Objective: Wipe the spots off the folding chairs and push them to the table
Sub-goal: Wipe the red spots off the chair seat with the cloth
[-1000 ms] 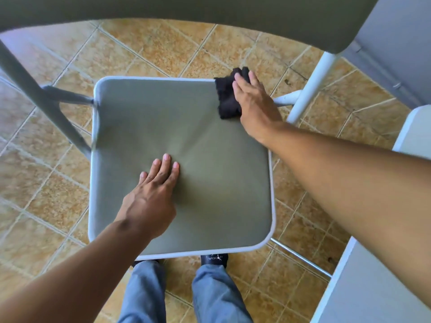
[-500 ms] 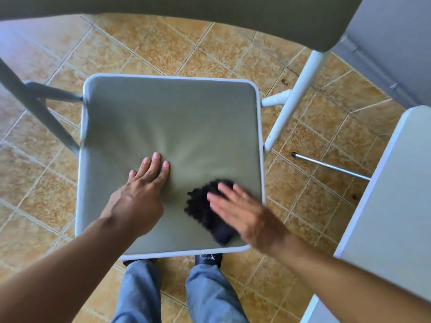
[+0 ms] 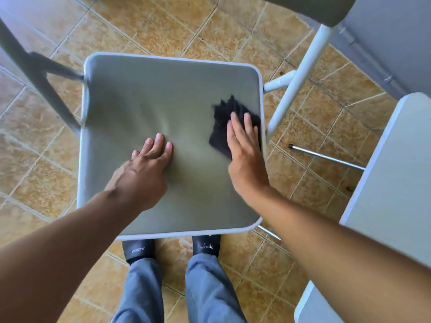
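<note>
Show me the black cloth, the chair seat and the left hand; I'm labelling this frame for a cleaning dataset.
black cloth (image 3: 225, 120), head view, on its bare upper part beyond the fingers.
chair seat (image 3: 149, 94), head view, on bare fabric towards the back left.
left hand (image 3: 142, 173), head view, on the back of the hand.

One folding chair (image 3: 149, 94), one black cloth (image 3: 224, 122), two hands, one table (image 3: 391, 183).

"ADDA" is printed on both black shoes (image 3: 206, 245).
</note>
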Demonstrator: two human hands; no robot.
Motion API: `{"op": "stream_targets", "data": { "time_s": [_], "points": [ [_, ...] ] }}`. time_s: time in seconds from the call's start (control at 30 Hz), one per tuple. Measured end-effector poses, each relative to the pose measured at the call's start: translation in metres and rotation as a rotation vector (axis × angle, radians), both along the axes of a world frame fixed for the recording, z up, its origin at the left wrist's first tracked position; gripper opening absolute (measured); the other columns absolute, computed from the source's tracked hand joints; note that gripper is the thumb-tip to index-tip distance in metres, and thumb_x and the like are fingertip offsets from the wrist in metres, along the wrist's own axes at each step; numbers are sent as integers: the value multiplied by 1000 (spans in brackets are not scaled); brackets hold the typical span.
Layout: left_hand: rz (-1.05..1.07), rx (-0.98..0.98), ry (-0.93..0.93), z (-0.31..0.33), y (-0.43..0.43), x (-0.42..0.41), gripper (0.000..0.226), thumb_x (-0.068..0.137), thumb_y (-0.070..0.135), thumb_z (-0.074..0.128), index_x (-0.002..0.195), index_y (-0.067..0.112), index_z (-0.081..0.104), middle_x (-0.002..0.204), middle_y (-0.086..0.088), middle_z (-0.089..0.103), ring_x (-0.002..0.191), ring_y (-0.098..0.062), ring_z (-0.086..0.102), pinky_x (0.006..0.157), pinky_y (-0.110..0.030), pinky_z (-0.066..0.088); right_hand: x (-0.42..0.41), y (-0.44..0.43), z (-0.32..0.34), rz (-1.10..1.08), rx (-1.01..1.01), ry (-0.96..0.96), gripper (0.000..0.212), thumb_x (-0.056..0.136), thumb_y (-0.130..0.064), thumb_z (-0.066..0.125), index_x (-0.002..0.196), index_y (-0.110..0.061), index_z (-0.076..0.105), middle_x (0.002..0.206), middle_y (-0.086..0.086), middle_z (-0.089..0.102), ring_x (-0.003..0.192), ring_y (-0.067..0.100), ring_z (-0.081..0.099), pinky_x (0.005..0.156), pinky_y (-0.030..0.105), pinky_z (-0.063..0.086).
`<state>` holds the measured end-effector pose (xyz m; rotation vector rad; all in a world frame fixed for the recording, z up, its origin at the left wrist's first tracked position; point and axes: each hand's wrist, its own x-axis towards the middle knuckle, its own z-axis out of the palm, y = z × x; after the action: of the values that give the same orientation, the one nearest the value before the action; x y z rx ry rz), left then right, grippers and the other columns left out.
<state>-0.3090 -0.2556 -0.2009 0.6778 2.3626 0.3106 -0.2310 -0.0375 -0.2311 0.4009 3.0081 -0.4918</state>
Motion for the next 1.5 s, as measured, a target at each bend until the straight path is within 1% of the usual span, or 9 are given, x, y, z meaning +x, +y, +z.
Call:
{"op": "stream_targets", "data": {
  "time_s": [0.23, 0.37, 0.57, 0.83, 1.0, 1.1, 1.27, 1.33, 1.5],
  "points": [
    [78, 158, -42, -2, -31, 2, 85, 78, -4, 39, 153, 16, 6, 160, 1, -9, 147, -14, -8, 120, -34, 11, 63, -152, 19, -362, -273, -13, 92, 58, 17, 41, 147, -5, 40, 162, 4, 23, 152, 27, 3, 122, 51, 13],
    [250, 102, 54, -2, -95, -7, 85, 76, -8, 46, 151, 4, 8, 160, -12, -3, 147, -26, -3, 120, -40, 11, 64, -205, 22, 215, -320, -14, 61, 85, 9, 36, 143, -3, 44, 159, 5, 32, 151, 30, 11, 121, 51, 16],
    [44, 74, -11, -5, -150, -8, 95, 69, -11, 46, 151, 11, 3, 158, -3, -10, 146, -22, -6, 119, -41, 18, -19, -131, 3, 986, 17, 57, 40, 103, -3, 30, 131, 0, 59, 142, 14, 54, 134, 38, 47, 108, 50, 42],
    [51, 124, -70, 5, -149, -16, 94, 74, -9, 44, 152, 17, -2, 157, 3, -18, 144, -13, -12, 109, -23, 26, -168, -41, -2, -220, 116, -162, 62, 83, 9, 48, 144, -2, 39, 159, 9, 27, 148, 37, 15, 120, 40, 19],
    [38, 131, -78, 10, -151, -20, 90, 79, -7, 44, 151, 13, -6, 157, -1, -18, 146, -16, -12, 118, -25, 12, -40, -153, 2, 184, -128, -53, 78, 71, 17, 32, 146, -4, 40, 159, 12, 28, 150, 36, 9, 123, 49, 8],
    [37, 151, -62, 10, -152, -23, 86, 79, -10, 40, 151, 11, -3, 158, -3, -15, 146, -16, -9, 119, -26, 15, 24, -190, 19, 507, -147, -111, 65, 89, 8, 14, 145, -6, 43, 159, 9, 30, 150, 34, 13, 122, 51, 16],
    [75, 192, -81, 11, -155, -30, 86, 78, -10, 38, 152, 15, 4, 159, 4, -10, 146, -11, -2, 115, -25, 27, -24, -147, 16, 951, -20, -179, 54, 103, -4, 12, 140, -5, 51, 152, 9, 42, 144, 36, 31, 116, 51, 31],
    [71, 189, -81, 10, -157, -30, 85, 80, -9, 39, 152, 16, 4, 159, 5, -11, 146, -11, -3, 113, -24, 30, -81, -127, 6, 902, 109, -149, 55, 103, -4, 10, 139, -3, 51, 150, 13, 45, 141, 41, 34, 116, 52, 30],
    [48, 145, -79, 4, -161, -20, 85, 85, -5, 41, 151, 16, -8, 157, 1, -21, 146, -14, -13, 115, -21, 10, -238, -125, 9, 136, 138, -253, 51, 88, -2, 41, 138, -10, 44, 154, 11, 31, 142, 36, 29, 115, 45, 31]
  ]
}}
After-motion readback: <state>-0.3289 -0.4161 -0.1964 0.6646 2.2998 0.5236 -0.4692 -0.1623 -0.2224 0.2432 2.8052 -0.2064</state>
